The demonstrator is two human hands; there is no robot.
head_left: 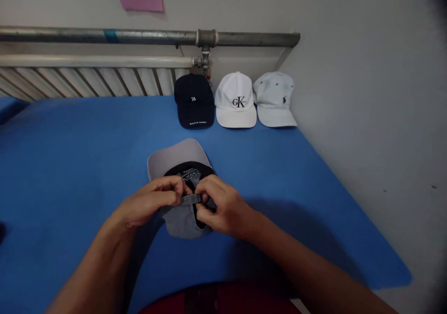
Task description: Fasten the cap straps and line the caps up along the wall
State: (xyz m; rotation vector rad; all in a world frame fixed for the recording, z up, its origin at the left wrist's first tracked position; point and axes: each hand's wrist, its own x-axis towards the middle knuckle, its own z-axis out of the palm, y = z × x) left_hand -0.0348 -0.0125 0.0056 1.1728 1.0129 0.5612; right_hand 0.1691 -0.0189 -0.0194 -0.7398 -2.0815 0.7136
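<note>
A grey baseball cap (pixel 179 153) lies upside down on the blue table, brim pointing away from me, its dark inside showing. Across the back opening of the cap runs a narrow grey strap (pixel 191 199). My left hand (pixel 153 200) pinches the strap's left part between thumb and fingers. On the strap's right end my right hand (pixel 223 207) is closed, thumb below and fingers above. The fingertips partly hide the strap's fastening and the cap's lining.
At the back of the blue table (pixel 87 165) stand a black cap (pixel 193 101), a white cap (pixel 235 101) and a pale cap with a small logo (pixel 275 101). Behind them are a radiator (pixel 104 82) and a metal pipe (pixel 146 36). A wall (pixel 377 118) borders the right side.
</note>
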